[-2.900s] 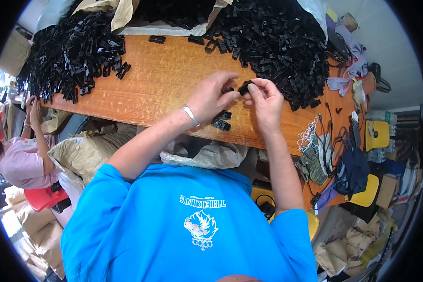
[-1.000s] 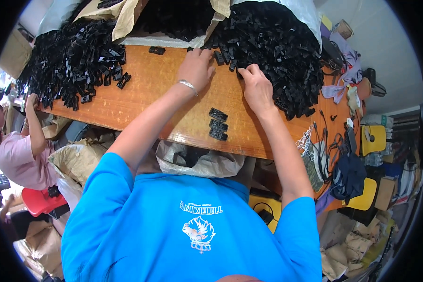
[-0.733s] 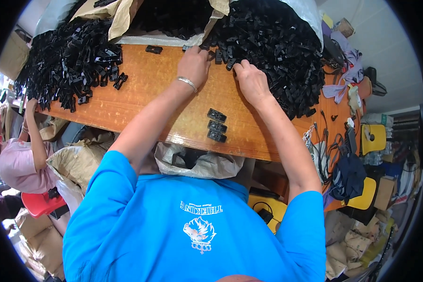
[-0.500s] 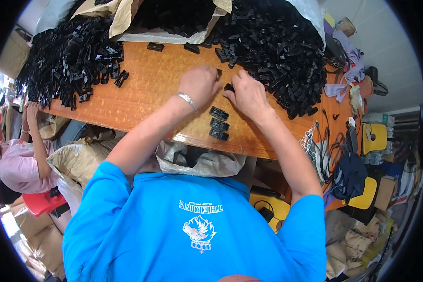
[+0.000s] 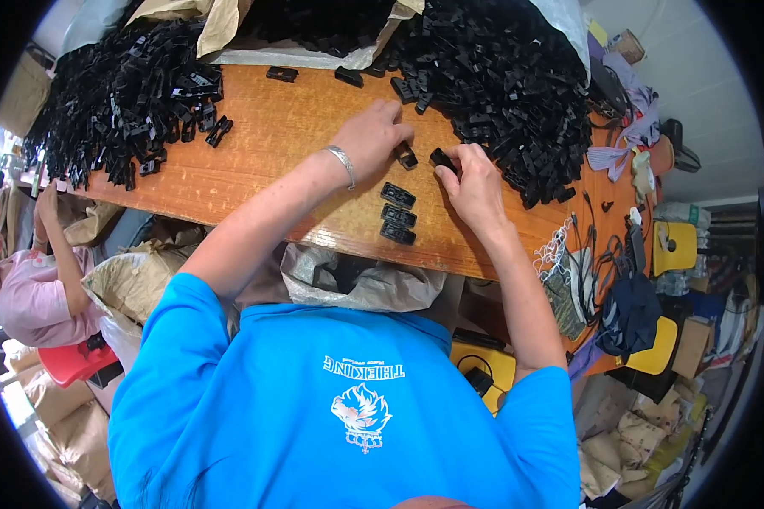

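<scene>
My left hand (image 5: 375, 138), with a silver bracelet at the wrist, bends its fingers round one end of a small black plastic piece (image 5: 407, 158) just over the table. Opposite it, my right hand (image 5: 475, 184) pinches another black plastic piece (image 5: 441, 159) between thumb and fingers. A small gap separates the two held pieces. Nearer to me, three similar oblong black pieces lie in a column: a far one (image 5: 398, 195), a middle one (image 5: 398, 215) and a near one (image 5: 397, 233). What kind of part they are, I cannot make out.
Large heaps of black parts fill the left (image 5: 127, 102) and right (image 5: 501, 93) of the wooden table (image 5: 272, 127). An opened sack (image 5: 373, 53) lies between them. Cables (image 5: 581, 280) crowd the right edge. An open-mouthed bag (image 5: 314, 284) hangs before me. Another person (image 5: 47, 288) sits left.
My right hand has moved right and nearer to me with its piece. My left hand has turned slightly, so its piece shows more. The column of three pieces looks unchanged.
</scene>
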The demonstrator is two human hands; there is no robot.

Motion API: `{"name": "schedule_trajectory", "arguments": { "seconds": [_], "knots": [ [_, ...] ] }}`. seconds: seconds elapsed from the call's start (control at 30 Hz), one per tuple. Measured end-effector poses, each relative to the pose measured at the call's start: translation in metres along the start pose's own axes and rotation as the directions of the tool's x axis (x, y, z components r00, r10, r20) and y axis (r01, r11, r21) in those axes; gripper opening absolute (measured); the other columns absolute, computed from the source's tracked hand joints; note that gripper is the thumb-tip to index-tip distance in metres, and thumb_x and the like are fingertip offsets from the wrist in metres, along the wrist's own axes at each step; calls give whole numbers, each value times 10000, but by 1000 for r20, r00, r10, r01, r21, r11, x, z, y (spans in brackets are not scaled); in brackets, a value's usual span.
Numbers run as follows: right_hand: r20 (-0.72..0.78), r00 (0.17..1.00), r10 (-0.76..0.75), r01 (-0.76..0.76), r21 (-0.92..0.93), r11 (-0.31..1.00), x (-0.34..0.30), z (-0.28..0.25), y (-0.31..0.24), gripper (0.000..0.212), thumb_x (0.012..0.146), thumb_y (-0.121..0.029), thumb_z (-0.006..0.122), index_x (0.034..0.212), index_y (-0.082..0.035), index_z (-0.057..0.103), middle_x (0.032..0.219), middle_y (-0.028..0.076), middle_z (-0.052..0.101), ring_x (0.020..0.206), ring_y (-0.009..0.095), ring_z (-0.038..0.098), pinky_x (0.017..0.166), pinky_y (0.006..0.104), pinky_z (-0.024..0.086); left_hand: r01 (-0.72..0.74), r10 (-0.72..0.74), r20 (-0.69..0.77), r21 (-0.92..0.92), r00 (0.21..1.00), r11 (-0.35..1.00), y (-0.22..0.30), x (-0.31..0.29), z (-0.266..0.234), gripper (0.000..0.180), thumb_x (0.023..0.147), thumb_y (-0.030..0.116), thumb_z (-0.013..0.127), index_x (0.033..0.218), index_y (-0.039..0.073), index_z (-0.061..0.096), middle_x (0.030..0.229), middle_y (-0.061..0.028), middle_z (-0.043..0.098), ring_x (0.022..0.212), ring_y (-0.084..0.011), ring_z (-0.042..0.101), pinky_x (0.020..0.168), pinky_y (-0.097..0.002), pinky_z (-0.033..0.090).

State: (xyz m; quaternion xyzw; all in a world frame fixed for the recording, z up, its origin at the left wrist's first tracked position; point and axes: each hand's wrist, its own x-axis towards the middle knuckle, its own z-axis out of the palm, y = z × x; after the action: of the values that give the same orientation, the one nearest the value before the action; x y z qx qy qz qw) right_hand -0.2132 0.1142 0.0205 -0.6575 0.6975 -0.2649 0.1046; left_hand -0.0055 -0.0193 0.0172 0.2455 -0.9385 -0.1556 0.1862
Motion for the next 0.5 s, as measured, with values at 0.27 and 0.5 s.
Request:
{"name": "schedule_trajectory", "arguments": {
  "seconds": [0.27,0.5],
  "knots": [
    [-120,983,-140,151,92,984,10,21,-26,292,881,-80,832,1145,-8,731,1091,177,667,958,399,718,806,468,596,185,-172,111,-116,979,976,0,-5,-1,317,836,148,870,1133,95,772,1071,-116,653,1060,-332,649,938,-428,546],
    [-68,980,-187,192,79,978,17,26,-24,244,877,-36,825,1114,-15,771,1012,159,664,885,372,694,786,445,578,225,-190,161,-243,969,944,-3,-7,-3,286,882,221,847,1123,76,797,1072,-132,698,1060,-354,677,922,-448,558]
  ]
}}
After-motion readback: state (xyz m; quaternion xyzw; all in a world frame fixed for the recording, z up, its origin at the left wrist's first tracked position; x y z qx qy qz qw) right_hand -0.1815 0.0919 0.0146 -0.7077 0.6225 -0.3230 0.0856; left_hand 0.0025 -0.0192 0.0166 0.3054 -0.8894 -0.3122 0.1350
